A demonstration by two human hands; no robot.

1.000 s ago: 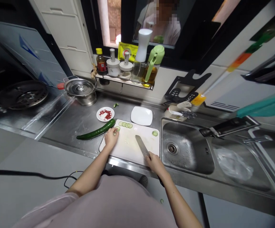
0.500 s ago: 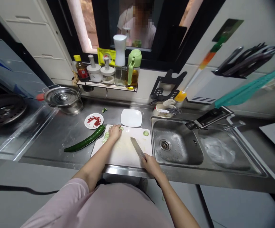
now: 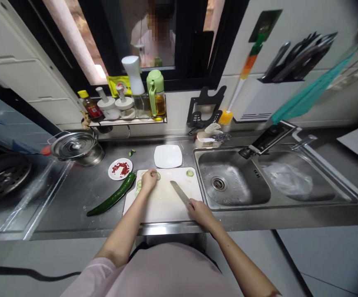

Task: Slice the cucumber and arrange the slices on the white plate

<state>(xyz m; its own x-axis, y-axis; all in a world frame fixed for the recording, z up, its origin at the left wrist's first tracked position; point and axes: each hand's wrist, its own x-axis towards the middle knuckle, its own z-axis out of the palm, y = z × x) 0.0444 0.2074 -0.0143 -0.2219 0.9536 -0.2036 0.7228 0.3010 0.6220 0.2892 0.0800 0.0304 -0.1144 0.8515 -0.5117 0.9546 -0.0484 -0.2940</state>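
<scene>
On the white cutting board [image 3: 166, 206], my left hand [image 3: 148, 180] is curled at the upper left, fingertips pinched on a cucumber slice [image 3: 158, 176]. More pale green slices [image 3: 139, 186] lie partly hidden along its left side. My right hand [image 3: 200, 212] grips the handle of a kitchen knife [image 3: 180, 192], whose blade lies low over the board and points up and left. A small stack of cucumber slices [image 3: 190, 173] sits in the board's upper right corner. Left of the board lies a long whole cucumber [image 3: 112, 198], its upper end close to the board's edge.
Behind the board stand a white square plate [image 3: 168, 156] and a round plate of chopped red pieces [image 3: 120, 169]. Small green scraps [image 3: 131, 152] lie nearby. At right is a steel sink [image 3: 237, 202]; at left, a lidded pot [image 3: 78, 148]. A seasoning rack [image 3: 129, 122] hangs behind.
The camera view has shifted and tilted slightly. My left hand's fingers have drawn together into a tighter pinch by the slices. The knife stays in my right hand at nearly the same spot.
</scene>
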